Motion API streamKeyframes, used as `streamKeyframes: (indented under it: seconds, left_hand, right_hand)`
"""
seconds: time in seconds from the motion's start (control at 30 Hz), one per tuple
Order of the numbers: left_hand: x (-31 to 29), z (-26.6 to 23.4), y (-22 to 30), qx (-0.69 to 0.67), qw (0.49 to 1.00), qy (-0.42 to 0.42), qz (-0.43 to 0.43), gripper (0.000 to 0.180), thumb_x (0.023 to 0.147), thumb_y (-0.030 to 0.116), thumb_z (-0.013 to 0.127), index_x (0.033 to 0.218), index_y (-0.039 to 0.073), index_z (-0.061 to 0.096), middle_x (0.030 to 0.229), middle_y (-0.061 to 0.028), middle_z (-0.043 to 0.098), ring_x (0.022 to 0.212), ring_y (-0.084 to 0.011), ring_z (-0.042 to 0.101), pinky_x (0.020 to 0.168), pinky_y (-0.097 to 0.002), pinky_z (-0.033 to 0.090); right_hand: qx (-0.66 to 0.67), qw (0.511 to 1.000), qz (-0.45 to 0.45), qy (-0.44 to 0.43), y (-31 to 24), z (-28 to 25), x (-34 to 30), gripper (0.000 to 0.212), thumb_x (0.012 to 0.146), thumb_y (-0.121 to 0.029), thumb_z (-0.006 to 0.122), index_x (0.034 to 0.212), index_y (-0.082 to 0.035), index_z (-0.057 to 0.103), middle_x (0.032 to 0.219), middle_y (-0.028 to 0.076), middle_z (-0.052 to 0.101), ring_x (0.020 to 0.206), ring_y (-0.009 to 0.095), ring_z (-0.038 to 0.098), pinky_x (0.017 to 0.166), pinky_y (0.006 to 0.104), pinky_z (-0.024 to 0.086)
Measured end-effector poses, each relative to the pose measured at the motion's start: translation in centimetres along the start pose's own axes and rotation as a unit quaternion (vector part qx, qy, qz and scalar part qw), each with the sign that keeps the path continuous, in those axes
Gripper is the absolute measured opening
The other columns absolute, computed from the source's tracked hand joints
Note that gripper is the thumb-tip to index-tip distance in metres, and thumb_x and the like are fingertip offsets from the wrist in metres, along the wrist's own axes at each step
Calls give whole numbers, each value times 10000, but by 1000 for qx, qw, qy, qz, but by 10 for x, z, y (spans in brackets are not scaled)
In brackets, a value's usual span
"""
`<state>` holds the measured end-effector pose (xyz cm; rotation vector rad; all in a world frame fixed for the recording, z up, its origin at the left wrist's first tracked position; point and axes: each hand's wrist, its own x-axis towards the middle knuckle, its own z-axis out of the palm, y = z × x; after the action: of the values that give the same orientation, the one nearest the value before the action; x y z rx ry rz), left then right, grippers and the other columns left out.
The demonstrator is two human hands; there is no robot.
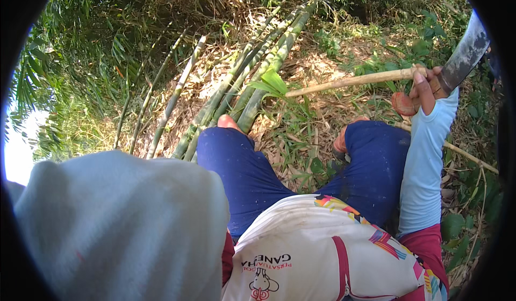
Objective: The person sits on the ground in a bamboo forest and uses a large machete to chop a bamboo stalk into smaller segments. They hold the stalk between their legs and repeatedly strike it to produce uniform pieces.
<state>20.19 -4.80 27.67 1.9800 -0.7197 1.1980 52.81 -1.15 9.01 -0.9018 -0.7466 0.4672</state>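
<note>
My right hand (425,88), out at the right with the arm stretched forward, is closed round the handle of a machete (466,56). Its dark, worn blade points up and away, and the rounded brown handle end (403,104) sticks out below the fingers. A pale thin stick (355,80) runs left from the same hand, its end at the fingers. At the stick's far end shows a bright green leaf (274,83); whether it is attached I cannot tell. A light grey-blue sleeve (123,215) fills the lower left close up, and my left hand is out of view.
Several long green bamboo poles (252,69) lie ahead, slanting away to the right. More thin poles (177,96) stand left of them. Dry leaves (317,64) and low plants cover the ground. Another thin stick (470,157) lies beside my right arm. Dense foliage (80,48) borders the left.
</note>
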Motion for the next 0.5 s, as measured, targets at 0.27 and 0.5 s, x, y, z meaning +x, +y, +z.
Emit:
streamKeyframes:
  seconds: [0.27,0.5]
  left_hand:
    - [-47,-27,21,23,992,108,67,519,928,419,567,1230,1,507,1082,-120,596,989,-221,559,955,-343,406]
    - [-79,-46,39,34,978,181,97,501,925,391,580,1233,3,503,1087,-120,593,1003,-222,552,959,-337,403]
  right_hand:
    - [-113,991,-7,-66,-8,23,-29,435,820,-11,718,1139,-28,422,983,160,653,770,139,640,529,226,496]
    - [-149,986,-11,-69,-27,30,-49,422,807,28,712,1116,-49,435,1015,205,629,705,164,623,531,251,515]
